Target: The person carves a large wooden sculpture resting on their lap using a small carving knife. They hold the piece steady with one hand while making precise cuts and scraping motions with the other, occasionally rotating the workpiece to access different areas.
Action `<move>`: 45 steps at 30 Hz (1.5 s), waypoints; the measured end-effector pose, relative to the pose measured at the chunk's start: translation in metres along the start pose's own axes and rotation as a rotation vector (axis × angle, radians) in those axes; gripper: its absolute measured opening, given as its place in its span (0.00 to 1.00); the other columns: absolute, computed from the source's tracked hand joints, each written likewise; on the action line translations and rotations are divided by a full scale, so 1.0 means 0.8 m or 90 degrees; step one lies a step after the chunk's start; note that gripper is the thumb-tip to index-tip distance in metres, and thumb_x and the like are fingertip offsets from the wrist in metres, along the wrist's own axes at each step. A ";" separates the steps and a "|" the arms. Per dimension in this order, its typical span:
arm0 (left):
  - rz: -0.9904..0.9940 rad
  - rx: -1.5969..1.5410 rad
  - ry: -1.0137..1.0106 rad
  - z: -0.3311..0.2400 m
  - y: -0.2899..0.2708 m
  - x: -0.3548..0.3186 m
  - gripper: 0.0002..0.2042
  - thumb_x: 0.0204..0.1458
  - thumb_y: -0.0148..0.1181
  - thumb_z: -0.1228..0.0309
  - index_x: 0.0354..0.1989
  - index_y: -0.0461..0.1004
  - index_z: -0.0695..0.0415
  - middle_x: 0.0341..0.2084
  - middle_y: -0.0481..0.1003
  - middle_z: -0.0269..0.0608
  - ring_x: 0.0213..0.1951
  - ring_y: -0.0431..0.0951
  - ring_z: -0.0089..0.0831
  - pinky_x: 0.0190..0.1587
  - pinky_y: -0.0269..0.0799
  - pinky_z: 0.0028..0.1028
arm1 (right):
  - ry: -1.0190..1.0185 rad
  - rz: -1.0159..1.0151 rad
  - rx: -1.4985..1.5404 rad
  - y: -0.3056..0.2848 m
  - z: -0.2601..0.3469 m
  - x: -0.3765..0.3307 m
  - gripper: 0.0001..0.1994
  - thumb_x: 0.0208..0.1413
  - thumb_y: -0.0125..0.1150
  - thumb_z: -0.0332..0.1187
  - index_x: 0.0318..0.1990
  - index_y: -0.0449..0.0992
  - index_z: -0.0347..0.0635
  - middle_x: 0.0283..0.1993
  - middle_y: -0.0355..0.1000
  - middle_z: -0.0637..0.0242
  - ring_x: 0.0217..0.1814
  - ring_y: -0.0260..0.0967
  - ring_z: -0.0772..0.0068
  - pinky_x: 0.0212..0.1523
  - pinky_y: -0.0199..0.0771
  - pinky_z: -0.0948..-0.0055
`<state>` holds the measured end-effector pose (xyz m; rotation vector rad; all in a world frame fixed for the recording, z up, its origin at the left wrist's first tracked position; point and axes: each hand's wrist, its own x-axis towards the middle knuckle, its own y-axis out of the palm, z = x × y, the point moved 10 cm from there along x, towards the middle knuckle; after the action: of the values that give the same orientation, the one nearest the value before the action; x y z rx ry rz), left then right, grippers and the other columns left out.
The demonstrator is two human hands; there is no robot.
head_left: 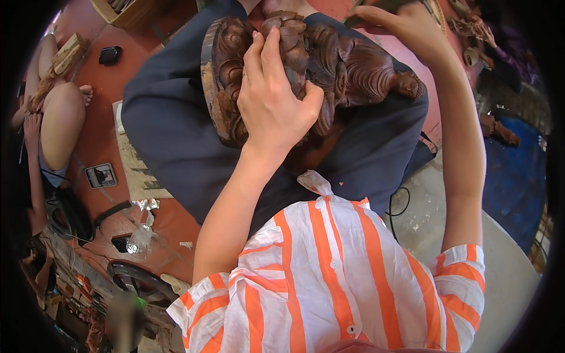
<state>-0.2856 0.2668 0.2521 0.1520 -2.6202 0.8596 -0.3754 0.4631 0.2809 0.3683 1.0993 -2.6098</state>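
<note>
A dark brown carved wooden statue [365,67] of a seated figure lies on its side across my lap, its head to the right. Its petal-carved base is on the left, with a paler underside edge. My left hand [273,106] is laid over the petals, gripping the base with fingers forward and thumb out to the side. At the far right, my right hand [400,26] is away from the statue, fingers stretched leftward over a round container with a light rim [436,13]. What lies under those fingers is mostly hidden.
Left of me, another person sits with a bare knee [63,115] and a piece of wood [67,54]. On the red tile floor are a small black case [110,56], a phone [101,175] and a clear plastic bottle [140,238]. A blue sheet [512,182] lies right.
</note>
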 end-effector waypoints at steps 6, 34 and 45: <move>-0.012 -0.015 -0.015 0.002 -0.005 0.002 0.35 0.36 0.62 0.72 0.58 0.61 0.65 0.51 0.67 0.59 0.53 0.70 0.54 0.52 0.70 0.41 | 0.002 -0.168 0.095 -0.045 -0.114 -0.071 0.15 0.57 0.60 0.38 0.43 0.79 0.34 0.39 0.77 0.66 0.42 0.71 0.80 0.45 0.70 0.79; -0.021 -0.002 0.046 -0.017 -0.028 -0.020 0.34 0.44 0.62 0.67 0.60 0.57 0.68 0.58 0.58 0.68 0.62 0.58 0.58 0.64 0.56 0.43 | -0.213 -0.362 0.286 0.023 -0.083 -0.193 0.12 0.55 0.46 0.24 0.43 0.74 0.33 0.41 0.73 0.61 0.38 0.69 0.75 0.37 0.71 0.78; 0.134 -0.609 -0.102 -0.072 -0.110 -0.086 0.09 0.60 0.52 0.71 0.36 0.68 0.67 0.27 0.74 0.39 0.36 0.78 0.24 0.38 0.72 0.24 | -0.142 0.265 0.265 0.226 0.061 -0.205 0.16 0.52 0.62 0.22 0.48 0.69 0.29 0.51 0.68 0.58 0.45 0.69 0.79 0.38 0.73 0.80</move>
<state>-0.1849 0.2289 0.3168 -0.3274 -2.9151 -0.4289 -0.1649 0.3332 0.2516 0.3362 0.3525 -2.4074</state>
